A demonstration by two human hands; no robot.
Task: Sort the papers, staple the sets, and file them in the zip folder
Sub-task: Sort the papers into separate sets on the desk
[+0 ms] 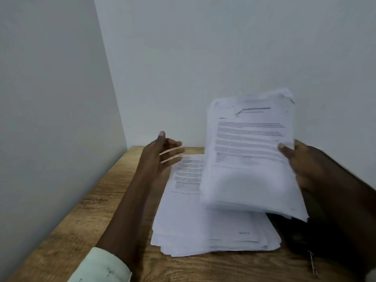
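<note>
head view: paper sheaf (248, 151) upright in right hand (309, 165) grip, above stack (189, 220)

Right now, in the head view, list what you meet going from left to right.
Pale sleeve → left hand, open → sheaf of papers, lifted → right hand, gripping it. Left out because they overlap these: the flat pile and the dark thing under the right arm.

2 hands: left hand (160, 157), right hand (305, 165). 2 paper piles: lifted bundle (250, 155), flat stack (193, 220) mid-table. 1 wooden table (81, 231). 1 dark folder (301, 237) at the table's right edge, partly hidden. 1 pale cuff (101, 267).
</note>
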